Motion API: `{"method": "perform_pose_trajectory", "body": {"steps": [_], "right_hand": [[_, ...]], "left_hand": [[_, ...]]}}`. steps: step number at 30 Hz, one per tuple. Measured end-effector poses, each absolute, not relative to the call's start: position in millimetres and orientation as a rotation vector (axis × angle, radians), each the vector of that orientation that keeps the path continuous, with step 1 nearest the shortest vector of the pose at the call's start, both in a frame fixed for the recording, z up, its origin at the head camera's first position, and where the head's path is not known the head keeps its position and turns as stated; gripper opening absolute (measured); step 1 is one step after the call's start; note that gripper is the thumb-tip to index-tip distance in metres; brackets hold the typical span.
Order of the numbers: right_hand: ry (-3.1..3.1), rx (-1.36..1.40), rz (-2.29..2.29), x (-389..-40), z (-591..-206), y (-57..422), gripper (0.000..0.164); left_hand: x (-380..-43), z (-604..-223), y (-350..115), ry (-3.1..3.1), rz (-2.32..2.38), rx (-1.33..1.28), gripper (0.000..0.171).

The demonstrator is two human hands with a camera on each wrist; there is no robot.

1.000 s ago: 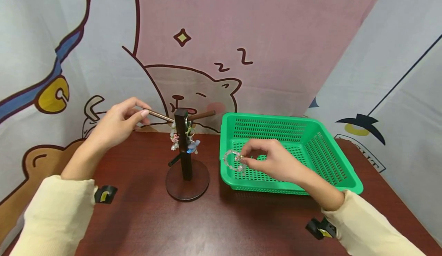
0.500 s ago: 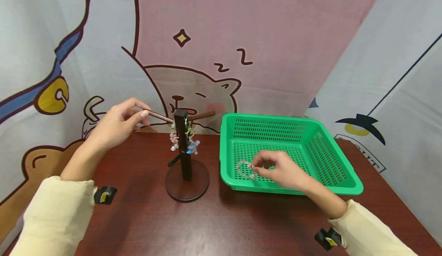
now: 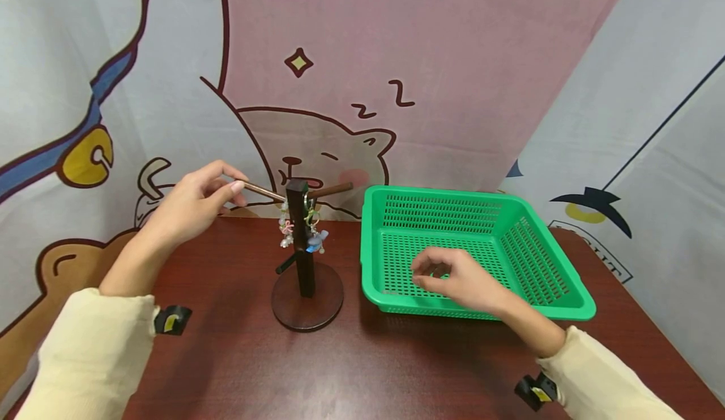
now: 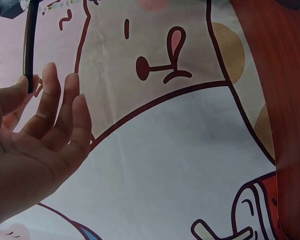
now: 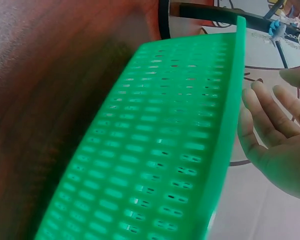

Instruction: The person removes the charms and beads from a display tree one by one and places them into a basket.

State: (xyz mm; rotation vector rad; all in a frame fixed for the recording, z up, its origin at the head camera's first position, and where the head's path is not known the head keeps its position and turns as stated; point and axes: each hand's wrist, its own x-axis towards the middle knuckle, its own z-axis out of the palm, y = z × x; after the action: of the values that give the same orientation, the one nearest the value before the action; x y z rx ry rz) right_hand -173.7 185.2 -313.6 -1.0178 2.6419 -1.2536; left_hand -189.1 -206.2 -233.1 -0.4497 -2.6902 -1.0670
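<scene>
Released the clear bracelet from the right hand (image 3: 459, 278) since the earlier frame, with thumb and fingertips now slightly apart over the near left part of the green basket (image 3: 370, 244); cannot make out the bracelet's present place. Pinching the left peg (image 3: 263, 190) of the dark stand (image 3: 306, 275) with the left hand (image 3: 195, 199), left of the basket and near hanging charms (image 3: 316, 241).

The left hand (image 3: 189, 208) pinches the stand's (image 3: 306, 278) peg (image 3: 263, 190).
</scene>
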Motion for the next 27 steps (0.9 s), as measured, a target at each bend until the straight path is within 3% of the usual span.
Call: {"method": "perform_pose_trajectory", "body": {"steps": [27], "right_hand": [[2.591, -1.180, -1.212, -181.2, -265.0, 140.8, 0.022]], "left_hand": [[-189.3, -232.5, -206.7, -2.710, -1.100, -0.456, 0.024]]}}
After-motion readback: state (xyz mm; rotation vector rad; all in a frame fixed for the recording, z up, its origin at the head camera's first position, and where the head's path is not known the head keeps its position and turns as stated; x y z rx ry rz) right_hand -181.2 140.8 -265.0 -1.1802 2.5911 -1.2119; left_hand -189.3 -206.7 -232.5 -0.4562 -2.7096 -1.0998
